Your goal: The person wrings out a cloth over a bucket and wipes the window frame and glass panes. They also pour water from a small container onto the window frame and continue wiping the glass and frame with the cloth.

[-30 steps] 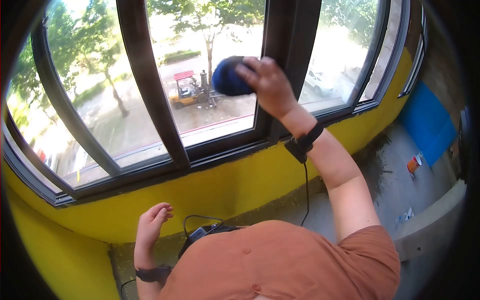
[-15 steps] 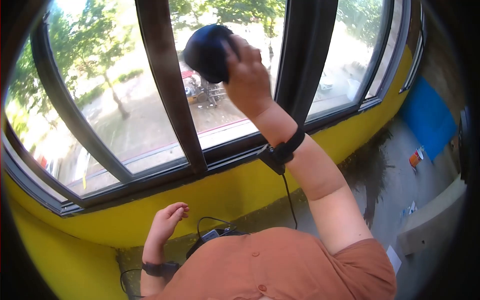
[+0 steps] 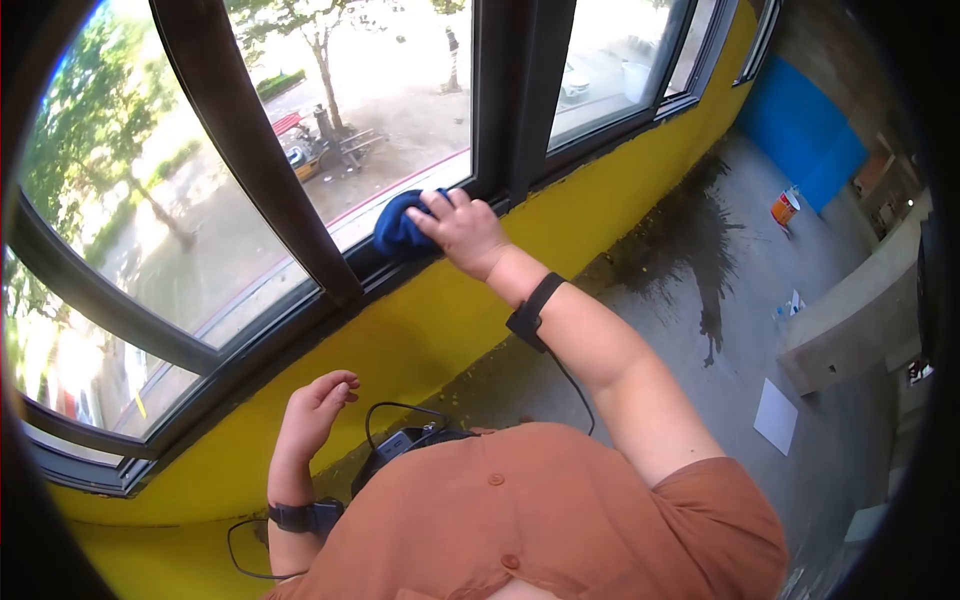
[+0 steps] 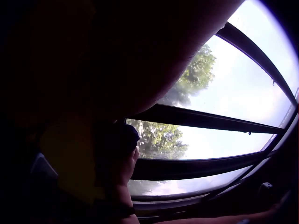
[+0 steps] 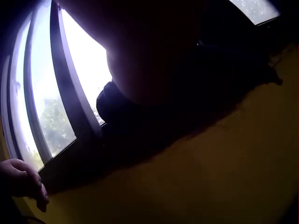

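Observation:
My right hand (image 3: 465,233) grips a bunched dark blue cloth (image 3: 397,228), its fingers bent over the cloth's near side. The cloth sits at the bottom corner of a window pane (image 3: 390,90), overlapping the dark lower frame (image 3: 385,285). In the right wrist view, the cloth (image 5: 110,102) is a dark shape against the bright glass, and most of the right hand is in shadow. Low in front of my body, the left hand (image 3: 310,415) hangs with loosely curled fingers and holds nothing. The left wrist view catches the right hand (image 4: 124,168) and cloth from below.
Dark upright frame bars (image 3: 505,100) divide the window. Beneath it runs a yellow wall (image 3: 410,330). On the grey floor to the right are a blue sheet (image 3: 800,125), an orange can (image 3: 785,208) and white paper (image 3: 776,415). A cable (image 3: 575,385) trails from the right wrist.
My right hand first carried the cloth up and left across the pane, then brought it down to the lower frame. The left hand stays low. The head view has turned rightward.

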